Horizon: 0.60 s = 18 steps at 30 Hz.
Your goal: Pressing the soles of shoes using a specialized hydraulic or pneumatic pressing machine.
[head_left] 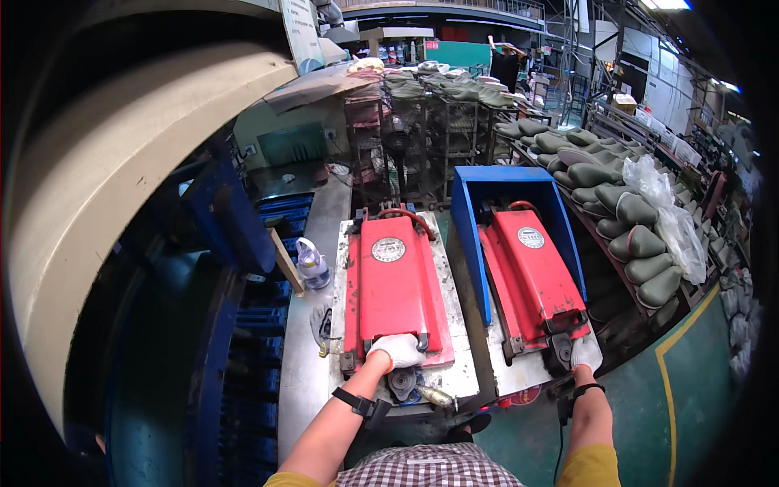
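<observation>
Left hand (396,351) clenched on near end of left red press (392,284); right hand (586,354) gripped right red press (535,276) beside it; risked pinched fingers under a dropping lid

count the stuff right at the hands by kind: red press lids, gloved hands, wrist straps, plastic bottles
red press lids: 2, left one and right one
gloved hands: 2, left hand and right hand
black wrist straps: 2, and
clear plastic bottles: 1
total: 7

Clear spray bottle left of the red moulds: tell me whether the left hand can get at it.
Probably yes: the left hand rests on the near red mould, and bare metal bench lies between it and the bottle.
</observation>
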{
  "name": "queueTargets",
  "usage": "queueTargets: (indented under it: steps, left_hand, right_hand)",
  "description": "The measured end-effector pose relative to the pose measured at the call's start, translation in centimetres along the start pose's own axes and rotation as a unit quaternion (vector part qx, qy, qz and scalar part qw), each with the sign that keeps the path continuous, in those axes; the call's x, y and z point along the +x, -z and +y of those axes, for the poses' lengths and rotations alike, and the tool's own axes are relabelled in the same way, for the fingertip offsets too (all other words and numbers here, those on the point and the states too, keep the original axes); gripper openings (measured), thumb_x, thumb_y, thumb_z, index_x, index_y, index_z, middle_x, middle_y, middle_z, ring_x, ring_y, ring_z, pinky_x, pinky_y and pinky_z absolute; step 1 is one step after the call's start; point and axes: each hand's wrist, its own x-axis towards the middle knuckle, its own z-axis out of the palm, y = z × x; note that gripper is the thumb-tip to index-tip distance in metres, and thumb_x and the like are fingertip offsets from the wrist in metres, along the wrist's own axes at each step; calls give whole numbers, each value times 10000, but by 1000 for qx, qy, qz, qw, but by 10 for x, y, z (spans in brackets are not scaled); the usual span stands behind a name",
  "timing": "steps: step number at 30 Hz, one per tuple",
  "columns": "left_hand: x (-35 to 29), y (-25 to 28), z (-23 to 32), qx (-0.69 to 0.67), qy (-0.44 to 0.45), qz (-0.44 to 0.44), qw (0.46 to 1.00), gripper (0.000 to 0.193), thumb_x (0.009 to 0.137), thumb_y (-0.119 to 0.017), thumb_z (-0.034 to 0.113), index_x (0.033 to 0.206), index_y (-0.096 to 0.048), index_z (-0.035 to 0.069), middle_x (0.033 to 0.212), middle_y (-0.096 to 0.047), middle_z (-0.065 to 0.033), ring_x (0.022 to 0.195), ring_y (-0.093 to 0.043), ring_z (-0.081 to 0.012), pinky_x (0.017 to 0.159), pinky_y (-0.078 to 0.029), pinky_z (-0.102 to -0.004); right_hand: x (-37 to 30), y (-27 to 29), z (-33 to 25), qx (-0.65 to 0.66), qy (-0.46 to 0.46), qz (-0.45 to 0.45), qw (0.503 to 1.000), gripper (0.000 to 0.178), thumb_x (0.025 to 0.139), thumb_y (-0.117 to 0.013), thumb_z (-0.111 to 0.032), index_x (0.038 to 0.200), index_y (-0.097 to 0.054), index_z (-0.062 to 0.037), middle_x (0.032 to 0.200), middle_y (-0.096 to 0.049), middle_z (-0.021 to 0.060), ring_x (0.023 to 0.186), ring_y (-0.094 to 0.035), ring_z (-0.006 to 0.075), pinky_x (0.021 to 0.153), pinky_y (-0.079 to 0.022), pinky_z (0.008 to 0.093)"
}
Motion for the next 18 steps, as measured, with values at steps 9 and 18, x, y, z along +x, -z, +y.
queueTargets:
  steps: [9, 18]
  left_hand:
    - [4, 1, 2, -17, -4, -19, 1000, 562, 816, -645, 470, 1145, -767, 30, 1148, -748, -216, 1075, -730, -350, 957, -546, -446]
    - [1, 2, 3, -28, 13, -25, 999, 563, 824, -671, 495, 1135, -768, 35, 1146, -746, -219, 1077, -727, -356, 953, -546, -452]
  right_hand:
    - [0, -4, 13, -6, 6, 23, 1000, 382, 906, -537, -413, 1022, -779, -140, 997, -751, 181, 953, -723, 395, 863, -564, 505]
    - [-3, 7, 2, 4, -9, -29, 1000, 426, 927, -494, -423, 1068, -771, -132, 1098, -735, 186, 1030, -696, 429, 916, -547, 504]
